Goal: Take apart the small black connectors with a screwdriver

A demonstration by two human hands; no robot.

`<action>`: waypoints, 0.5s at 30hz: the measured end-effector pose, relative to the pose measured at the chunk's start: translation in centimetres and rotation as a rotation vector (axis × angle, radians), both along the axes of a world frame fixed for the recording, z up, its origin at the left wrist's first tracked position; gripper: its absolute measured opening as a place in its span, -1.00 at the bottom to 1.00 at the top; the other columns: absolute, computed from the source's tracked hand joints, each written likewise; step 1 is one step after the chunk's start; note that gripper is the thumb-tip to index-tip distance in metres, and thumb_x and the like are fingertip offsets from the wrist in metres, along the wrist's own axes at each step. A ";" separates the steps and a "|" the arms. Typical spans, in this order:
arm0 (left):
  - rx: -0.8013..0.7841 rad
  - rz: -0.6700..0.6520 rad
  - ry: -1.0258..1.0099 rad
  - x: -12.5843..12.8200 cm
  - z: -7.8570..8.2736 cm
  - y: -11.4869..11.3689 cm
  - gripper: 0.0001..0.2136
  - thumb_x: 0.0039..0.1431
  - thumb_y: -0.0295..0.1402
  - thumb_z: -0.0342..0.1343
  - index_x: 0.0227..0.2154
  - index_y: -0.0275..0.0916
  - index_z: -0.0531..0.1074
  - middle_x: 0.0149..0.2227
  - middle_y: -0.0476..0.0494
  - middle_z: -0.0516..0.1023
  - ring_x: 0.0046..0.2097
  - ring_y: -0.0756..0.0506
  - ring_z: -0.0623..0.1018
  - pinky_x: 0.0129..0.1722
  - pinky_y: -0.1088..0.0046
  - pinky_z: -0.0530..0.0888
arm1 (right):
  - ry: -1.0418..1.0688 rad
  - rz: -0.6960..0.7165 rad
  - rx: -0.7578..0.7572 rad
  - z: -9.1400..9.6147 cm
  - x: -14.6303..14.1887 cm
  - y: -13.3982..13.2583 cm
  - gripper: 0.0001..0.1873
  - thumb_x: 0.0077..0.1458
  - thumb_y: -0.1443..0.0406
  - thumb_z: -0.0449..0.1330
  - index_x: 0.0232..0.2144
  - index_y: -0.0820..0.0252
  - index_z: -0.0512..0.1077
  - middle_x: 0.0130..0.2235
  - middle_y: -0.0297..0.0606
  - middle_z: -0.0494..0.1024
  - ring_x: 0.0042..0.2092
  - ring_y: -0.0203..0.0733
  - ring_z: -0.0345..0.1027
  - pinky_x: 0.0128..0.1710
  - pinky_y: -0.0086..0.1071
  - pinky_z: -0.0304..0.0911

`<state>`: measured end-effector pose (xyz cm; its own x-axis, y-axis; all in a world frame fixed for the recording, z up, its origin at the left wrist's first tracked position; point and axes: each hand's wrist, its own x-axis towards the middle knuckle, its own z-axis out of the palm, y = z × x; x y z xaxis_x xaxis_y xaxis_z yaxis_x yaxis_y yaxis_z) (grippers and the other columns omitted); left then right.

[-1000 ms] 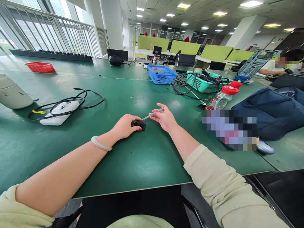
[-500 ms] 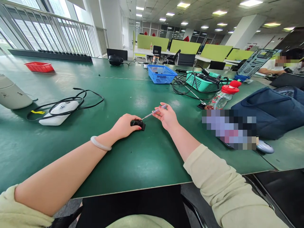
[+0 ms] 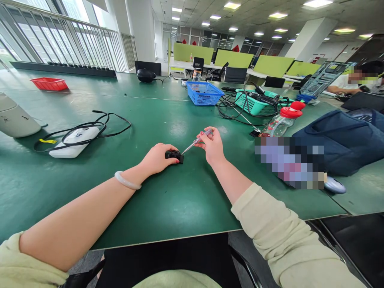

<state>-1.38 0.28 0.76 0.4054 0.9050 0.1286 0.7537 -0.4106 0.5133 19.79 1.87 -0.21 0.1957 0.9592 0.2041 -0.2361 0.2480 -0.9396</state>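
A small black part rests on the green table in front of me. My left hand is closed over its left side and holds it down. My right hand pinches a thin screwdriver with a clear handle. The metal tip slants down to the left and meets the top of the black part. A pale bangle circles my left wrist.
A white device with a black cable lies at the left, and a pale appliance sits at the left edge. Blue basket, green basket of cables and a red-capped bottle stand behind. A dark blue bag lies at the right. Another person sits far right.
My right hand has tilted the screwdriver handle a little higher and closer to the black part. My left hand and the part stay in place.
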 end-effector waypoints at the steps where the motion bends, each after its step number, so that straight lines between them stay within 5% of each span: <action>1: 0.000 0.005 0.001 0.0 0.0 0.0 -0.69 0.03 -0.14 0.23 -0.15 -0.07 0.53 -0.11 -0.08 0.58 0.00 -0.22 0.49 0.04 0.19 0.46 | -0.018 -0.004 0.023 0.2 -0.1 -0.2 -0.66 -0.04 0.20 0.29 -0.29 0.03 0.19 -0.44 -0.51 0.45 -0.40 -0.31 0.42 -0.38 -0.37 0.43; 15: 0.052 -0.016 0.004 0.1 -0.3 0.3 -0.68 0.00 -0.12 0.26 -0.18 -0.12 0.54 -0.17 -0.10 0.61 -0.07 -0.22 0.52 -0.01 0.20 0.48 | -0.512 -0.070 0.412 2.4 -2.9 -5.2 -0.73 0.06 0.25 0.23 -0.47 0.06 0.16 -0.47 -0.44 0.35 -0.45 -0.31 0.24 -0.38 -0.36 0.22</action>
